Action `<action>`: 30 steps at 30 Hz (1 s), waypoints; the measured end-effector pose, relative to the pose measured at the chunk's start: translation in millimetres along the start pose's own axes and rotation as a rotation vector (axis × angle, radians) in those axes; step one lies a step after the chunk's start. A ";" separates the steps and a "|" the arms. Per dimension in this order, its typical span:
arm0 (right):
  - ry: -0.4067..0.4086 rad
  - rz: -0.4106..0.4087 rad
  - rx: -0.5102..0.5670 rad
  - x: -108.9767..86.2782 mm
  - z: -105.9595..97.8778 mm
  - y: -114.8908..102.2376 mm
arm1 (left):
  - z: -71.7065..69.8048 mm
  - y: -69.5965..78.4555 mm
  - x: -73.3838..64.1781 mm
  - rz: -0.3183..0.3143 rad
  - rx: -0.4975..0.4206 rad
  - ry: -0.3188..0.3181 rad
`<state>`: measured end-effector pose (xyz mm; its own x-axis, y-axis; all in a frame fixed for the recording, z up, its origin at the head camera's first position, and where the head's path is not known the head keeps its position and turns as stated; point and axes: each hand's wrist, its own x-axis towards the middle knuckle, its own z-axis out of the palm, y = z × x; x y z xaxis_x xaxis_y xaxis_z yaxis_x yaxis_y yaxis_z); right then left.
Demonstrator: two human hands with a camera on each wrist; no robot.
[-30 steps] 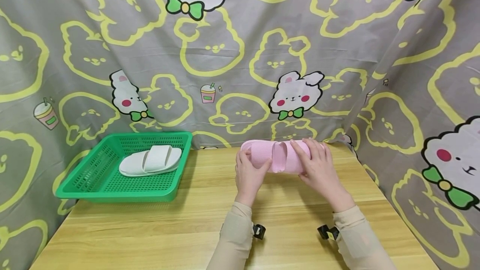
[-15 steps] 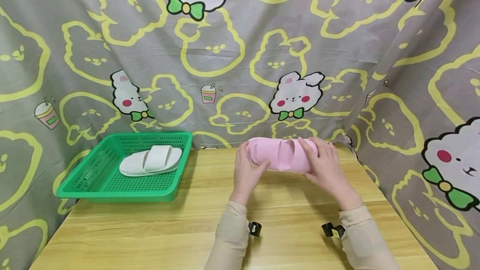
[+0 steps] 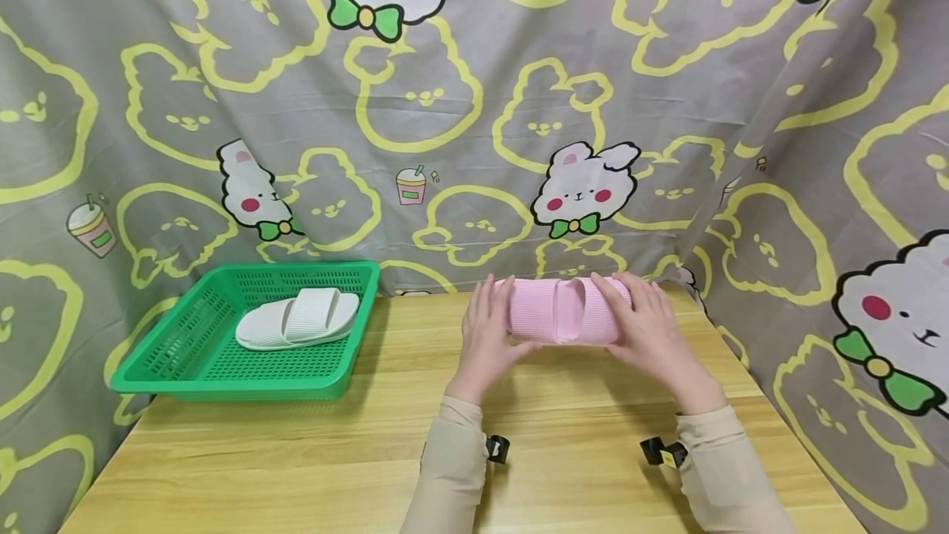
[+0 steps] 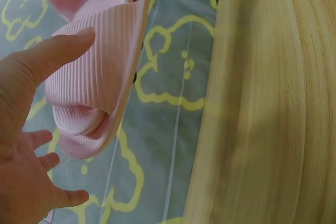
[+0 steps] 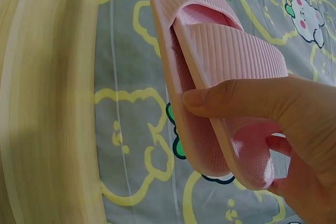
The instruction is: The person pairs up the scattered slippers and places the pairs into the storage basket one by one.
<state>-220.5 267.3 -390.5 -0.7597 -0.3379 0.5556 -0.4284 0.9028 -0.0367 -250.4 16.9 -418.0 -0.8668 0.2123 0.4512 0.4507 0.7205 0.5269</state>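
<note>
A pair of pink slide slippers [image 3: 567, 311], one nested into the other, is held over the back right of the table. My right hand [image 3: 656, 336] grips the pair at its right end; in the right wrist view the thumb presses across the sole edges of both slippers [image 5: 231, 51]. At the opposite end is my left hand [image 3: 485, 344], with its fingers spread and straight. The left wrist view has its thumb overlapping the ribbed strap of a slipper [image 4: 105, 72], while the other fingers stand apart from it.
On the left of the wooden table [image 3: 371, 452] stands a green plastic basket [image 3: 341, 381]. A pair of white slide slippers [image 3: 296, 320] lies in it. A patterned grey curtain [image 3: 474, 122] closes off the back and sides.
The pink slippers have shifted slightly right with my right hand. My left hand has loosened from their left end, its fingers spreading. The basket and white slippers have not moved.
</note>
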 end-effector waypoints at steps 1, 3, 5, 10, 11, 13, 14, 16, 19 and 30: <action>-0.003 -0.004 0.004 -0.1 -0.1 -0.2 | 0.3 -0.1 -0.3 0.006 0.007 -0.005; -0.008 -0.014 0.008 -0.1 0.2 -0.3 | 0.4 -0.3 -1.1 0.019 0.015 -0.013; -0.015 -0.020 0.012 -0.2 0.8 -0.5 | 0.7 -0.5 -1.7 0.030 0.027 -0.017; -0.018 -0.040 0.015 -0.5 1.7 -1.3 | 1.8 -0.3 -1.9 0.024 0.043 -0.043; -0.018 -0.043 0.016 -0.4 1.5 -1.7 | 2.0 -0.2 -1.8 0.020 0.042 -0.048; -0.021 -0.047 0.017 -0.4 1.6 -2.1 | 2.7 -0.5 -1.7 0.018 0.046 -0.050; -0.022 -0.048 0.017 -0.4 1.6 -2.2 | 3.0 -0.6 -1.7 0.021 0.050 -0.046; -0.027 -0.049 0.018 -0.4 1.6 -2.5 | 3.6 -1.2 -1.8 0.027 0.061 -0.040; -0.028 -0.053 0.020 -0.2 1.4 -2.5 | 4.3 -1.9 -1.6 0.031 0.081 -0.039; -0.033 -0.064 0.036 -0.6 -1.9 -4.4 | 6.6 -4.4 -3.3 0.010 0.140 -0.083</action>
<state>-217.2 264.0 -389.1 -0.7457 -0.4033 0.5304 -0.4933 0.8692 -0.0327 -250.9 17.3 -426.6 -0.8798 0.2696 0.3916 0.4302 0.8021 0.4142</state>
